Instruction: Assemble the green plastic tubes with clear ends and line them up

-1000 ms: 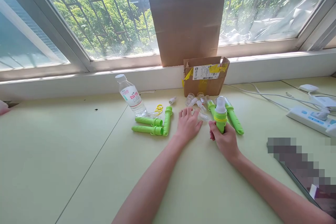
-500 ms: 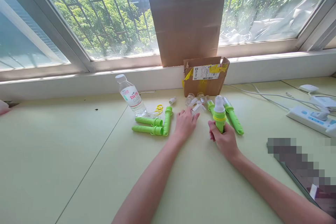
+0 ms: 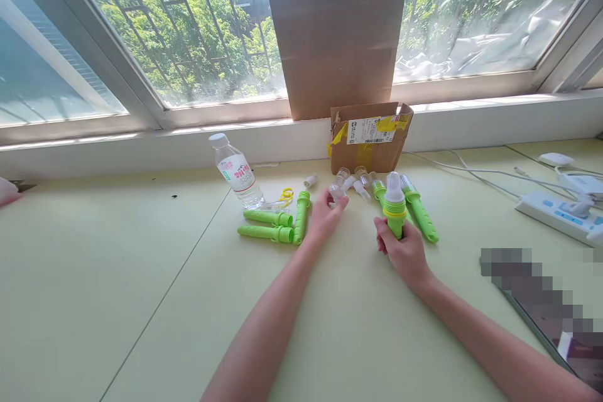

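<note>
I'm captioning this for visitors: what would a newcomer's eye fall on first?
Likely the bright green handle with its white top, held in the right hand's grip, right of centre. Next, the taped cardboard box at the back, in front of the brown panel, and the water bottle to its left.

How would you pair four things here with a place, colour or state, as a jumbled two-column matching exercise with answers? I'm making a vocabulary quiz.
Column one
1. bottle
2. box
3. power strip
4. right hand

Column two
A. closed around a green handle
B. left of the yellow rings
C. white, with a plug in it
D. brown, with yellow tape

Pairs: 1-B, 2-D, 3-C, 4-A
</note>
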Demonstrator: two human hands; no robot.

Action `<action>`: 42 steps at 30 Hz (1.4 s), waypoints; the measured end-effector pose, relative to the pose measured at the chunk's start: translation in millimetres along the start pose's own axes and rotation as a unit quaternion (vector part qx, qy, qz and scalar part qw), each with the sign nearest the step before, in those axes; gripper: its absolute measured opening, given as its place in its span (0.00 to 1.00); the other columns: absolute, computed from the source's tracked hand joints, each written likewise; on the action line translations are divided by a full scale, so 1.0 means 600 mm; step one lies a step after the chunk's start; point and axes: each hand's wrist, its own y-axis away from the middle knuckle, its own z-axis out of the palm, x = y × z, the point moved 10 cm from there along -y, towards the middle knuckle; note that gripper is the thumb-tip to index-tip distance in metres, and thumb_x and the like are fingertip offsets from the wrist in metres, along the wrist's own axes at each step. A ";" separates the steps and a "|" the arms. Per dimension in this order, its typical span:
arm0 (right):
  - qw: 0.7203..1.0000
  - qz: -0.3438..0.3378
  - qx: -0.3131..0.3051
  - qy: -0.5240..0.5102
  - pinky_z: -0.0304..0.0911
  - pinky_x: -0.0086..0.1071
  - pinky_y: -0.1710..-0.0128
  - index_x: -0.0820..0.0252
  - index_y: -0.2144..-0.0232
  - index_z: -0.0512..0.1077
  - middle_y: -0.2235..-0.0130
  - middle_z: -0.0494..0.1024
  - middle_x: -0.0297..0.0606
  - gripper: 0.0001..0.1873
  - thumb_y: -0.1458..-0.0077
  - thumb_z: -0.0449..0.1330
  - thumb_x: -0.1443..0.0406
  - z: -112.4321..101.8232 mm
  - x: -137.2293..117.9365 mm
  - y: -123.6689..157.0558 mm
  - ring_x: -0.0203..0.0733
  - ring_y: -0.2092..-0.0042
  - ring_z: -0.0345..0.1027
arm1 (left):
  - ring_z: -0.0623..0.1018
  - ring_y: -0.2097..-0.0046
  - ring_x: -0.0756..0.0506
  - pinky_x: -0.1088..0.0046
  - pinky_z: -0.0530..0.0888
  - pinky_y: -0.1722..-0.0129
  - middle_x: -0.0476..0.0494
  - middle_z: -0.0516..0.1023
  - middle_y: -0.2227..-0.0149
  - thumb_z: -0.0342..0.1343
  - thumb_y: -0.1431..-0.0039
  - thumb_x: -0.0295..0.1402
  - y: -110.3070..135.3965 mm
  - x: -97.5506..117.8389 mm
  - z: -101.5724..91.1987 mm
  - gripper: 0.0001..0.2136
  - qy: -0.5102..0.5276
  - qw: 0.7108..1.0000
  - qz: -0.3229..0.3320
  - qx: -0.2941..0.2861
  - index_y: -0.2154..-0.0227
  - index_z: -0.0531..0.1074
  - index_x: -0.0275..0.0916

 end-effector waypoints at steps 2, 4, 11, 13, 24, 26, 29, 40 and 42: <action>1.000 0.001 0.000 0.000 0.59 0.31 0.79 0.57 0.75 0.66 0.80 0.67 0.30 0.16 0.48 0.60 0.51 0.000 -0.001 0.000 0.36 0.79 0.61 | 0.70 0.63 0.46 0.68 0.65 0.59 0.46 0.75 0.66 0.59 0.49 0.39 0.000 0.000 0.003 0.09 -0.020 1.000 0.003 -0.005 0.68 0.71 0.40; 1.000 0.003 0.002 0.002 0.59 0.31 0.79 0.57 0.75 0.66 0.80 0.67 0.31 0.16 0.48 0.60 0.51 -0.001 -0.001 0.001 0.36 0.79 0.61 | 0.70 0.63 0.46 0.68 0.64 0.59 0.46 0.74 0.67 0.60 0.50 0.38 0.001 -0.001 0.006 0.09 -0.031 0.999 0.005 -0.014 0.70 0.71 0.39; 1.000 0.008 0.002 0.000 0.59 0.30 0.80 0.57 0.74 0.66 0.80 0.68 0.31 0.17 0.49 0.60 0.50 -0.001 0.001 0.000 0.36 0.79 0.61 | 0.72 0.57 0.44 0.65 0.66 0.55 0.43 0.74 0.60 0.62 0.54 0.33 0.004 -0.010 0.006 0.18 -0.031 0.999 -0.009 -0.009 0.57 0.70 0.41; 1.000 0.008 0.002 0.001 0.59 0.31 0.79 0.57 0.74 0.66 0.80 0.68 0.31 0.17 0.48 0.60 0.50 -0.001 0.003 -0.001 0.36 0.79 0.61 | 0.71 0.56 0.43 0.65 0.66 0.54 0.42 0.73 0.57 0.63 0.56 0.31 0.004 -0.010 0.005 0.24 -0.027 1.000 -0.009 -0.007 0.52 0.67 0.42; 1.000 0.000 0.001 0.001 0.58 0.30 0.80 0.57 0.74 0.66 0.80 0.67 0.30 0.16 0.48 0.60 0.51 0.000 0.004 -0.002 0.35 0.79 0.60 | 0.73 0.56 0.43 0.64 0.69 0.55 0.42 0.72 0.54 0.62 0.56 0.27 0.006 -0.008 0.018 0.30 -0.052 0.997 0.009 -0.049 0.48 0.62 0.45; 1.000 -0.001 -0.001 0.000 0.58 0.30 0.80 0.57 0.74 0.66 0.80 0.67 0.30 0.16 0.48 0.60 0.52 0.001 0.003 -0.001 0.35 0.79 0.60 | 0.73 0.56 0.42 0.63 0.69 0.55 0.43 0.73 0.57 0.62 0.56 0.27 0.006 -0.009 0.019 0.29 -0.062 0.997 0.010 -0.050 0.48 0.63 0.45; 1.000 -0.001 -0.003 -0.005 0.57 0.30 0.79 0.57 0.73 0.66 0.79 0.67 0.30 0.16 0.48 0.61 0.52 0.001 0.003 -0.001 0.35 0.79 0.60 | 0.74 0.57 0.42 0.62 0.68 0.55 0.45 0.74 0.62 0.61 0.56 0.27 0.007 -0.008 0.021 0.28 -0.090 0.994 0.016 -0.055 0.49 0.64 0.45; 1.000 0.016 -0.025 0.002 0.57 0.29 0.79 0.57 0.74 0.65 0.80 0.66 0.29 0.16 0.47 0.60 0.52 0.007 0.007 -0.002 0.34 0.79 0.60 | 0.75 0.59 0.43 0.64 0.70 0.57 0.43 0.75 0.63 0.62 0.53 0.33 0.005 -0.020 0.015 0.31 -0.032 0.998 -0.029 -0.037 0.45 0.58 0.42; 0.999 0.035 -0.037 0.019 0.57 0.29 0.79 0.57 0.73 0.65 0.80 0.65 0.28 0.16 0.47 0.59 0.52 0.011 0.013 -0.001 0.35 0.79 0.60 | 0.75 0.62 0.44 0.66 0.70 0.59 0.45 0.75 0.65 0.62 0.52 0.35 0.003 -0.019 0.012 0.35 0.043 0.998 -0.044 -0.035 0.42 0.53 0.43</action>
